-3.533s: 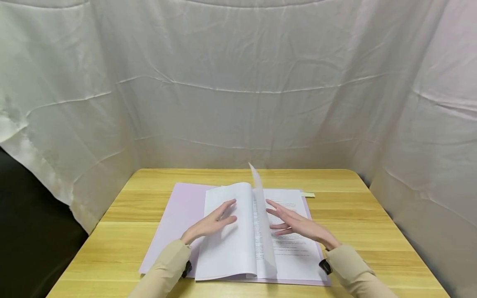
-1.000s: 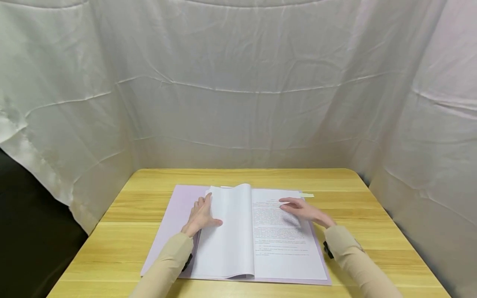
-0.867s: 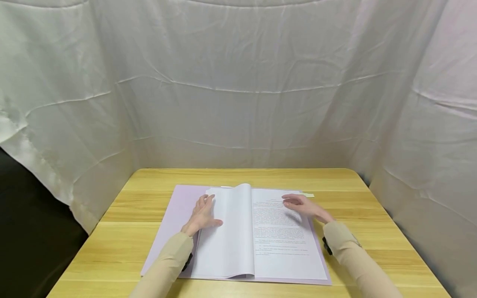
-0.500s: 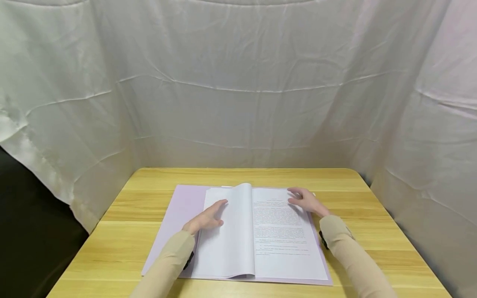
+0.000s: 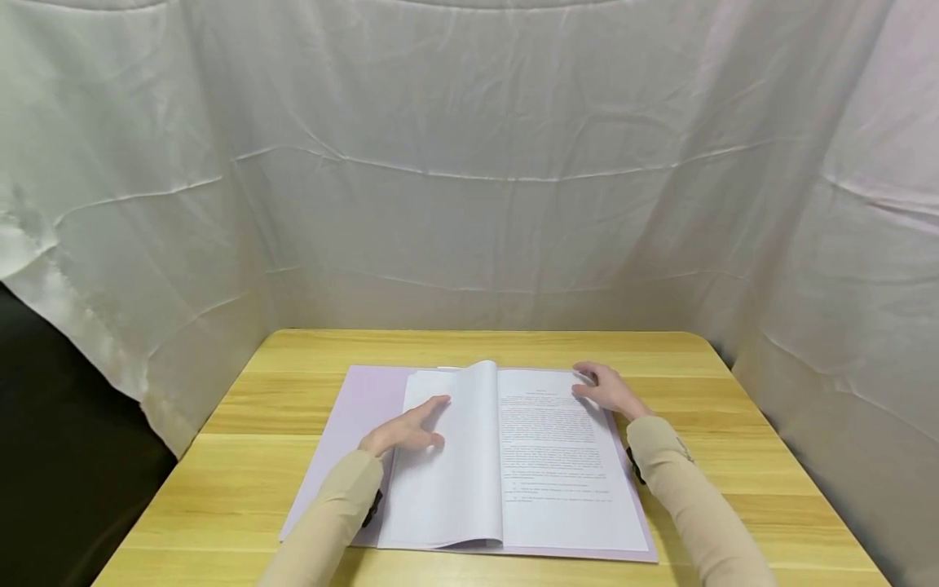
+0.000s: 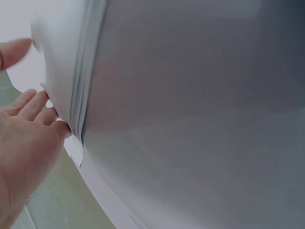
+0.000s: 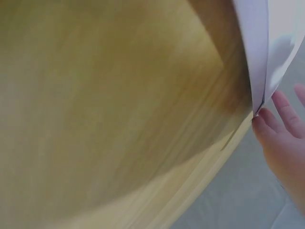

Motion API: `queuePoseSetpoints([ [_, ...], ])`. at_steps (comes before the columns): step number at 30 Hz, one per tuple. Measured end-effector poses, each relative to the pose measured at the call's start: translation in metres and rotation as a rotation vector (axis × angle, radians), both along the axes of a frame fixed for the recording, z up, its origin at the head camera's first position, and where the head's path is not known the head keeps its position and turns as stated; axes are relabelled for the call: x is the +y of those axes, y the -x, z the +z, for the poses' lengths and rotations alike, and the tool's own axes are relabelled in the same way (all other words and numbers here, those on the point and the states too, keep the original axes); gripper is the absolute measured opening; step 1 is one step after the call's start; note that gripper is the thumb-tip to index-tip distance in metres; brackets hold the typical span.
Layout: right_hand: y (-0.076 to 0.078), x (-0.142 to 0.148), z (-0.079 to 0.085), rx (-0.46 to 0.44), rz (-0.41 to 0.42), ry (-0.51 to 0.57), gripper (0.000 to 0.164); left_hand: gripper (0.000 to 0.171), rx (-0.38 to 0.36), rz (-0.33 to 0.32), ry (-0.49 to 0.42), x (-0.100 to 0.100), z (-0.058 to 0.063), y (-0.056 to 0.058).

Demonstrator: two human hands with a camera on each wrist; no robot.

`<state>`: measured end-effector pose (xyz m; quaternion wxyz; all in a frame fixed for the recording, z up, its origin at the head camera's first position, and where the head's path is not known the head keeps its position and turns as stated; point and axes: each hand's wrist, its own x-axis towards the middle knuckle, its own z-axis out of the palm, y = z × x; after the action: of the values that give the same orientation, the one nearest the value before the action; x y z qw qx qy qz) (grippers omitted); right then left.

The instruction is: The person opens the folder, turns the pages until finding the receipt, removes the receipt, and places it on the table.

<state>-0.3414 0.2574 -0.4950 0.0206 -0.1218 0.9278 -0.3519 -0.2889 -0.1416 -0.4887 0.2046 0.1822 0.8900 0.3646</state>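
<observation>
A lilac folder [image 5: 367, 399] lies spread on the table with a stack of white paper in it. Turned sheets [image 5: 447, 505] bulge up near the spine on the left half; on the right half a printed page [image 5: 553, 456] faces up. My left hand [image 5: 403, 432] rests on the turned sheets, thumb and index finger apart; in the left wrist view its fingertips touch the layered edge of the paper stack [image 6: 83, 86]. My right hand [image 5: 609, 391] is at the top right corner of the printed page, fingertips against the paper and folder corner [image 7: 257, 107], thumb apart from them.
The wooden table [image 5: 734, 481] extends around the folder on all sides. Pale grey curtains [image 5: 469, 204] hang behind and at both sides, and a black area [image 5: 59, 440] shows at the lower left.
The standing sheet has gone over to the left. My left hand shifted slightly on the turned sheets. My right hand moved up and right to the page corner, covering the pale sticky tab there.
</observation>
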Motion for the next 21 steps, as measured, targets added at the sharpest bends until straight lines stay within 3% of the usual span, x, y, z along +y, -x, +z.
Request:
queuePoseSetpoints([
  [6, 0.0032, 0.0008, -0.0012, -0.002, -0.004, -0.005, 0.053, 0.1, -0.032, -0.009, 0.037, 0.0006, 0.0, -0.0017],
  [11, 0.0053, 0.0011, 0.0015, 0.002, 0.013, -0.018, 0.056, 0.112, -0.007, -0.026, 0.072, 0.001, -0.0003, -0.0015],
  [21, 0.0072, 0.0022, 0.0031, -0.004, -0.01, -0.004, 0.056, 0.116, 0.013, -0.036, 0.099, 0.0054, 0.0009, -0.0039],
])
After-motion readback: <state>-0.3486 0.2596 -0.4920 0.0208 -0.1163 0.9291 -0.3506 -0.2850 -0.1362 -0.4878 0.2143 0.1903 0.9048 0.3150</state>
